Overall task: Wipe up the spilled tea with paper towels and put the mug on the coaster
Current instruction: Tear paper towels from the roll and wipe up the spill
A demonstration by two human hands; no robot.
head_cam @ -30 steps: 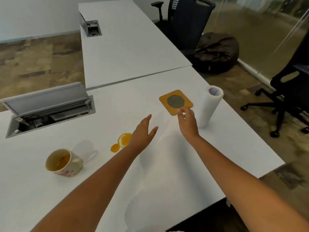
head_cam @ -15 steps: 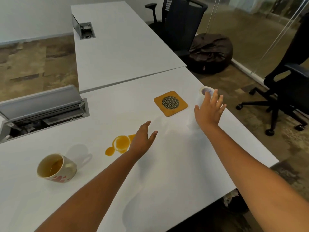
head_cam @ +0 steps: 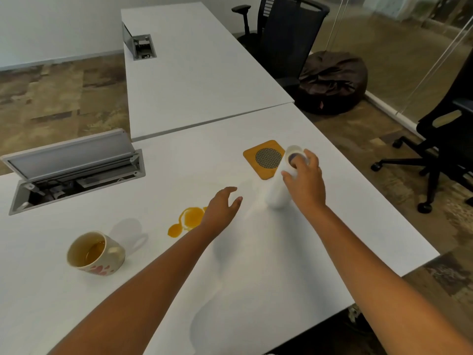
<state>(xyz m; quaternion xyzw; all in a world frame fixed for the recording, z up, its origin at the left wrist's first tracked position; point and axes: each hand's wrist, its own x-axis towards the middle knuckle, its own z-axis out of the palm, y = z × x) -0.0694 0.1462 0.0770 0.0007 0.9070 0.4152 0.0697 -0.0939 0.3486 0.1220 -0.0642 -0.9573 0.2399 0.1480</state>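
A white paper towel roll (head_cam: 277, 193) stands tilted on the white desk (head_cam: 268, 265), in front of the square orange coaster (head_cam: 265, 158). My right hand (head_cam: 305, 181) grips the roll near its top, fingers curled over the rim. An amber tea puddle (head_cam: 189, 217) lies left of the roll. Over the puddle's right edge hovers my left hand (head_cam: 221, 208), fingers relaxed and holding nothing. At the near left the cream mug (head_cam: 96, 253) with red marks stands apart from both hands, some tea in it.
An open cable box with a raised grey lid (head_cam: 74, 170) is sunk into the desk at far left. A second desk (head_cam: 194, 67) adjoins behind. Black office chairs (head_cam: 284, 34) and a dark beanbag (head_cam: 332, 80) stand to the right, off the desk's edge.
My right hand went from the coaster to the towel roll, closed round its top and drew it nearer and leftward. My left hand stayed over the puddle's edge.
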